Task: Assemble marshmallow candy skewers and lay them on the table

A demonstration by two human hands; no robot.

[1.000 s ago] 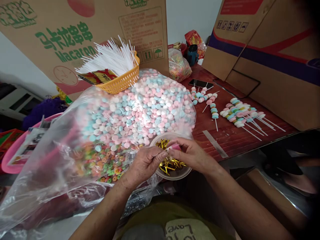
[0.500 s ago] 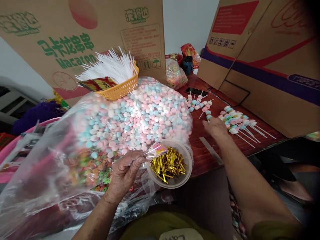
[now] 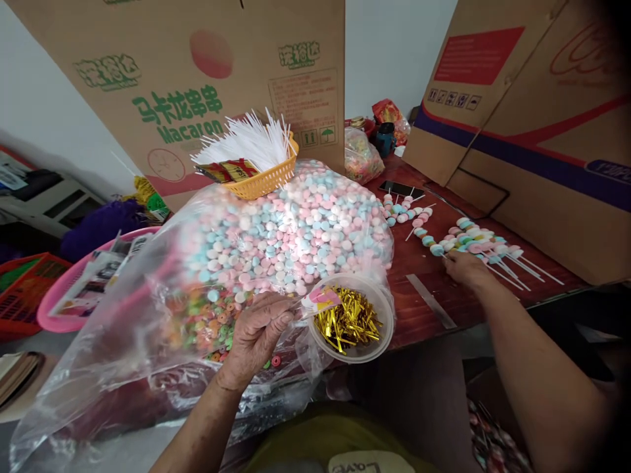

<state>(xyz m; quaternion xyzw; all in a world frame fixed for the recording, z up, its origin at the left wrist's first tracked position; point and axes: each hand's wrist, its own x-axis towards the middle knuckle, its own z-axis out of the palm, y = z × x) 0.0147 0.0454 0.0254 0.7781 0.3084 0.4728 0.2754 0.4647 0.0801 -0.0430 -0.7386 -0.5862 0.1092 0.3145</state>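
Note:
My left hand [image 3: 257,335] is closed on a small clear wrapper with a pink print [image 3: 319,299], held over the rim of a clear plastic bowl [image 3: 384,336] full of gold twist ties [image 3: 349,322]. My right hand [image 3: 463,266] reaches out to the right across the red table [image 3: 428,272] and pinches the stick of a candy skewer [image 3: 434,249] at the near end of a row of candy skewers [image 3: 480,240]. A big clear bag of pink, blue and white candy discs [image 3: 276,230] lies in front of me.
An orange basket of white sticks [image 3: 259,177] sits on the bag's far side. More skewers [image 3: 401,207] and a black phone [image 3: 401,189] lie further back. Cardboard boxes [image 3: 537,125] wall the right and rear. A pink basin [image 3: 54,309] is at the left.
My hands parted from above the bowl. The right hand went out to the skewers on the table, then further right; the left stayed holding the wrapper.

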